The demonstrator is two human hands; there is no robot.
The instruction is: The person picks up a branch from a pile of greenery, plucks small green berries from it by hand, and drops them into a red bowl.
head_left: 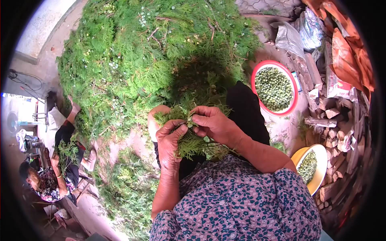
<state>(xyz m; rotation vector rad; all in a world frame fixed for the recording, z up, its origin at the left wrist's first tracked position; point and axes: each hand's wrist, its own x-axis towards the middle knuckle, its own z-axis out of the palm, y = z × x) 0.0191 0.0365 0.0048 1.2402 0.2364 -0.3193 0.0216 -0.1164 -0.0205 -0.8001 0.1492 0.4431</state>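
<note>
Over my lap I hold a leafy green conifer sprig (191, 146), its flat fronds spreading below and around my hands. My left hand (171, 138) is closed, thumb and fingers pinching the sprig's stem. Right beside it my right hand (213, 123) is closed too, with its thumb and fingertips on a small pale green cone (190, 120) or leaf tip; the fingers partly hide which. The two hands nearly touch. A large heap of cut conifer branches (132, 60), dotted with pale green cones, lies in front of me.
To my right stands a red-rimmed basin (297, 86) full of green cones. Nearer is a yellow basin (319, 168) with more cones. Stacked firewood (331, 140) and an orange sheet (350, 52) line the right side. At left a seated person (60, 168) holds a green branch.
</note>
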